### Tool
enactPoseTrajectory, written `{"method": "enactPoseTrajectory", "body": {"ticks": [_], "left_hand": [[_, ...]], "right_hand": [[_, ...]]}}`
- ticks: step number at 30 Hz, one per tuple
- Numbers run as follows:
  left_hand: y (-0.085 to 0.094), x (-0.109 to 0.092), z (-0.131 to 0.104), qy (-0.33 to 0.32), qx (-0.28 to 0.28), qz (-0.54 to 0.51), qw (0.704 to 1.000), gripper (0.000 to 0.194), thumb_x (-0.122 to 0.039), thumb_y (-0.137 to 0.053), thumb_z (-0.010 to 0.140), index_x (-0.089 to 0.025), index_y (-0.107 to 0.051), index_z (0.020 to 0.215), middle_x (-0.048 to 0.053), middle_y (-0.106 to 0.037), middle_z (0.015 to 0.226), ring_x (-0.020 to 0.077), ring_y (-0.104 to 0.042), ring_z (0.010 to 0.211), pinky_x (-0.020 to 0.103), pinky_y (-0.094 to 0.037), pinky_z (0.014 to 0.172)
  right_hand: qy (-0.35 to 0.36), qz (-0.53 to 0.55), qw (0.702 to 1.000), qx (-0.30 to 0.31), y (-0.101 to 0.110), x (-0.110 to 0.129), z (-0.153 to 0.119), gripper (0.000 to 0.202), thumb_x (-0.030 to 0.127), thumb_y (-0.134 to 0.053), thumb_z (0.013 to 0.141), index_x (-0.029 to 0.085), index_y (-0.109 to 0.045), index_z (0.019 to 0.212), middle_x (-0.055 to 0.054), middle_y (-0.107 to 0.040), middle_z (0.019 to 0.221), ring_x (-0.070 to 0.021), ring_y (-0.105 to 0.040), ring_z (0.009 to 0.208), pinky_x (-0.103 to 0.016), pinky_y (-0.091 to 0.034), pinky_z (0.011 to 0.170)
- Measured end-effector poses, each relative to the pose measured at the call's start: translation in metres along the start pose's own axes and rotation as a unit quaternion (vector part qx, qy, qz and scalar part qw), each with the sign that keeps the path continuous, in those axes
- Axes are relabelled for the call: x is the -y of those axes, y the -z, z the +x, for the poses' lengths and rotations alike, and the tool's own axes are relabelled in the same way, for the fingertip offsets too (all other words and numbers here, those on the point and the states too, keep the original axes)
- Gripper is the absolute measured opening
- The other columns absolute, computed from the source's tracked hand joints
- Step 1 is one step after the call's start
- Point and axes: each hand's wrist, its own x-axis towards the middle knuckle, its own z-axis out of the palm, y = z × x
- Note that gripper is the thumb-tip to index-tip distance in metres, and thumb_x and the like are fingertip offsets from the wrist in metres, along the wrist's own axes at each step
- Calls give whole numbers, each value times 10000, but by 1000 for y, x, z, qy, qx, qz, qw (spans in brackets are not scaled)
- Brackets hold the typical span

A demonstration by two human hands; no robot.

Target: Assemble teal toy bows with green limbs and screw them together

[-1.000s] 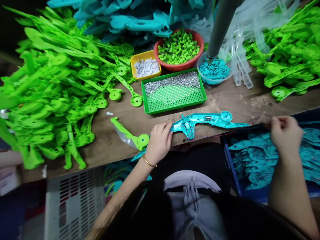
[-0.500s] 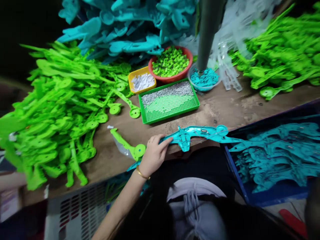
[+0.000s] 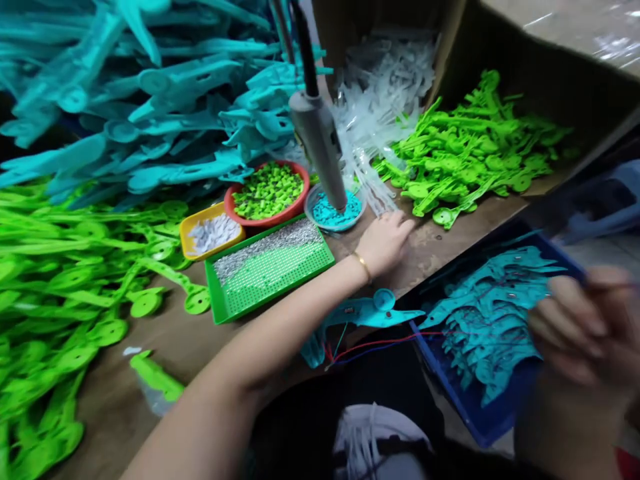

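My left hand [image 3: 386, 244], with a gold bracelet, reaches across the bench to the near ends of some clear plastic strips [image 3: 371, 179]. Its fingers bend downward, and whether they grip a strip cannot be made out. Blurred at the right edge, my right hand [image 3: 583, 327] is raised beside the blue box with curled fingers; anything in them is unclear. A teal part [image 3: 367, 313] lies at the bench's front edge below my left forearm, with red, blue and green wires trailing from it. To the left, a green piece with a clear blade [image 3: 157, 377] is partly behind my arm.
A grey tool [image 3: 320, 143] hangs over a bowl of teal bits [image 3: 323, 217]. Nearby are a red bowl [image 3: 230, 203], a yellow tray [image 3: 187, 233] and a green tray [image 3: 215, 303]. Green parts [image 3: 460, 153] and teal parts [image 3: 185, 87] are piled behind; a blue box [image 3: 480, 427] stands right.
The view has swung right. My left hand has left the teal part and moved forward and right to the clear strips. My right hand has come into view, and the wires now hang loose.
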Motion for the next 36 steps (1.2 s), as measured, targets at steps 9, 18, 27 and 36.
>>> {"method": "enactPoseTrajectory", "body": {"ticks": [9,18,27,36], "left_hand": [[-44,2,66,144,-26,-131,980,629,-283,-678,818,-61,-367,1317,197,-576,1190,273,-584,1107,362,-460,939],[-33,36,108,133,-96,-118,979,246,-151,-645,803,-125,-569,1036,102,-651,955,238,-618,922,353,-474,836],[13,40,82,47,-354,-422,834,164,-278,-635,864,-222,-566,1002,5,-616,922,116,-598,837,255,-505,757],[112,-36,6,-159,-99,-331,925,262,-258,-515,927,-205,-600,1170,-22,-615,1024,146,-627,989,312,-527,864]], "right_hand": [[-149,255,924,241,-99,-42,-30,367,536,-663,764,181,-669,857,-98,-640,1039,-113,-600,613,-215,-448,441],[-149,383,884,223,-141,-30,-17,318,462,-702,756,175,-680,893,-60,-686,958,-167,-671,808,-319,-579,776],[-138,362,890,243,-129,-33,-18,274,442,-685,773,171,-685,811,-107,-586,1233,-139,-672,742,-313,-598,689],[256,135,954,82,-105,12,0,154,189,-648,823,271,-743,914,-48,-645,1190,-143,-660,805,-293,-568,772]]}}
